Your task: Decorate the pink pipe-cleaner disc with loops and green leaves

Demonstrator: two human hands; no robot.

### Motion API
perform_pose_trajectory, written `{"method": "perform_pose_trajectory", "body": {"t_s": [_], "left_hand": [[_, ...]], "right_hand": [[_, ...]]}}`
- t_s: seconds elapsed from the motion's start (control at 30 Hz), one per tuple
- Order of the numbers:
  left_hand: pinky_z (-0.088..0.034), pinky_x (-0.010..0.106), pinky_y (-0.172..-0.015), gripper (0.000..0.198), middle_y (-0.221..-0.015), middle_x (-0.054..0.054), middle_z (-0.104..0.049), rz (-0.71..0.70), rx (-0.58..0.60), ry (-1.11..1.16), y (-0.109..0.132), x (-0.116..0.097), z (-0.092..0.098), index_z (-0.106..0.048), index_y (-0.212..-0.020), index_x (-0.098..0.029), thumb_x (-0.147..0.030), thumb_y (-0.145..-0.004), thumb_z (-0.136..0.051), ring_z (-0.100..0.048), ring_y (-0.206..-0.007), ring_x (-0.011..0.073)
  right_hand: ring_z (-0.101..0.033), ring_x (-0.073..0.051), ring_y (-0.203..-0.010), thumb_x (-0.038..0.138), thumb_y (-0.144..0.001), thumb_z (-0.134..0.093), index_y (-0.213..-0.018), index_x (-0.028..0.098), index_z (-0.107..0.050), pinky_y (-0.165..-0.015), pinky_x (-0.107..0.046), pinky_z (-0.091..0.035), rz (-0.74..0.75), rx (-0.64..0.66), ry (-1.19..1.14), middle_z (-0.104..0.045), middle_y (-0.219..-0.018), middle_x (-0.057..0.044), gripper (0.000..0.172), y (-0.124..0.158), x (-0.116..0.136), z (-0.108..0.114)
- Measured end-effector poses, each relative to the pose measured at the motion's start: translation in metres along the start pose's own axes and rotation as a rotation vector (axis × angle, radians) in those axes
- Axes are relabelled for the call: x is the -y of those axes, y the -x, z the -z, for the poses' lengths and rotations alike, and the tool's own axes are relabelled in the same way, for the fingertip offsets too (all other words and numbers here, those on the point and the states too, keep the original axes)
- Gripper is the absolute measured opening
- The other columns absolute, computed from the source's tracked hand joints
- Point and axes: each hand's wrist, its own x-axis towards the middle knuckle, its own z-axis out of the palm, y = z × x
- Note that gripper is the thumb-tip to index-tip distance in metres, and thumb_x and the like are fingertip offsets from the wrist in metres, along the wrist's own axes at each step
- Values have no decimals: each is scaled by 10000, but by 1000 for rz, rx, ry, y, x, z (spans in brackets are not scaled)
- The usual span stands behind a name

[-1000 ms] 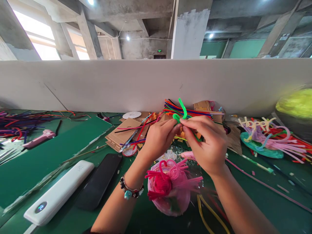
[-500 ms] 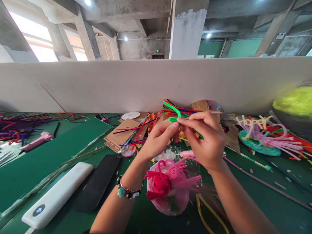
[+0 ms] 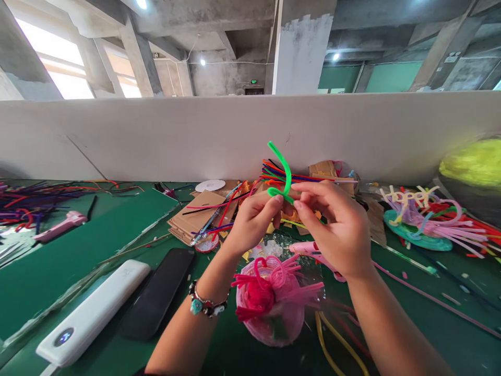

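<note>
A bright green pipe cleaner (image 3: 288, 169) is bent into a small loop, with one long end curving upward. My left hand (image 3: 258, 216) pinches it by the loop between thumb and fingers. On the other side, my right hand (image 3: 332, 222) has thumb and fingertips closed on the part right of the crossing. Below both hands sits a round pink pipe-cleaner piece (image 3: 270, 318) with a red rosette (image 3: 259, 296) and pink loops on it. A pink glue gun (image 3: 307, 248) lies partly hidden behind my right hand.
A white power bank (image 3: 94, 313) and a black phone (image 3: 160, 292) lie at the left. Cardboard pieces (image 3: 188, 222) and a bundle of coloured pipe cleaners (image 3: 270, 169) are at the back. Yellow-handled pliers or scissors (image 3: 324, 344) rest in front. A teal pipe-cleaner piece (image 3: 418, 235) stands right.
The green pipe cleaner's free end now stands more upright. My right hand has shifted slightly right and down, and more of the pipe cleaner and glue gun shows.
</note>
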Motion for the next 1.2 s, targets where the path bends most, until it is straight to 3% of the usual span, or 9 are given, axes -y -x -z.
{"method": "perform_pose_trajectory", "body": {"t_s": [0.33, 0.5, 0.83, 0.93, 1.2], "left_hand": [[-332, 204, -487, 376, -463, -38, -445, -25, -35, -154, 0, 5, 1, -481, -543, -160, -300, -872, -365, -405, -452, 66], [-329, 204, -477, 371, -474, -39, -442, 10, -22, -144, 0, 6, 1, -499, -586, -159, -333, -880, -355, -402, -443, 67], [-255, 198, -445, 369, -510, -55, -341, 79, 29, -96, -1, 6, 4, -408, -555, -164, -335, -877, -352, -288, -462, 60], [-257, 195, -451, 322, -530, -57, -330, 79, 86, -78, 0, 6, 8, -445, -606, -159, -317, -872, -359, -289, -478, 62], [-271, 206, -454, 383, -493, -52, -351, 73, 131, -100, -1, 3, 11, -386, -525, -172, -321, -875, -338, -296, -456, 64]], "right_hand": [[-555, -69, -615, 158, -792, -546, -909, 192, -568, -584, -193, -483, -95, 6, -32, -545, -712, 30, 124, 2, -2, -1], [-527, -76, -599, 148, -794, -541, -775, 167, -584, -536, -202, -451, -19, 11, 42, -550, -696, 10, 50, -1, -3, -1], [-530, -101, -643, 98, -788, -536, -784, 161, -591, -579, -229, -434, 138, 56, 221, -554, -691, -11, 83, -5, 0, 2], [-541, -103, -646, 98, -791, -531, -785, 165, -593, -587, -235, -440, 149, 84, 209, -561, -694, -13, 92, -6, -1, 2], [-566, -116, -671, 121, -793, -534, -794, 187, -599, -607, -252, -460, 148, 136, 163, -588, -722, -15, 93, -7, -1, 3]]}}
